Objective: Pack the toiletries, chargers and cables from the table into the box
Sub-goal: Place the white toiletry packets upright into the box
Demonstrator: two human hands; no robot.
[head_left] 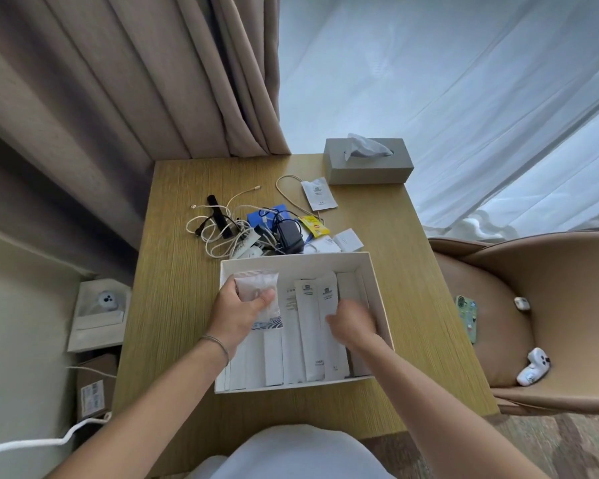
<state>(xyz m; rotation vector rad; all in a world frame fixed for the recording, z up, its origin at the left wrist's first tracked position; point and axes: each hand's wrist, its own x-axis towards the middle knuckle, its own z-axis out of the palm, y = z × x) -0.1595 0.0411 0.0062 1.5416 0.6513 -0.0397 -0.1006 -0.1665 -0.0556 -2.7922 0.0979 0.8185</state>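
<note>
A white cardboard box [377,281] sits on the wooden table [173,305], with several white toiletry packets [310,326] lying side by side inside it. My left hand [237,311] is over the box's left part, shut on a clear pinkish sachet [258,288]. My right hand [353,328] rests on the packets at the box's right side, fingers curled down; whether it grips one is unclear. Behind the box lie tangled white cables [222,233], a black charger [290,235], a blue item [263,216], a yellow sachet [313,225] and white sachets [319,194].
A grey tissue box [369,167] stands at the table's far right corner. A tan chair [533,305] to the right holds a phone [467,318] and small white items. Curtains hang behind. Cardboard boxes [97,316] sit on the floor at left.
</note>
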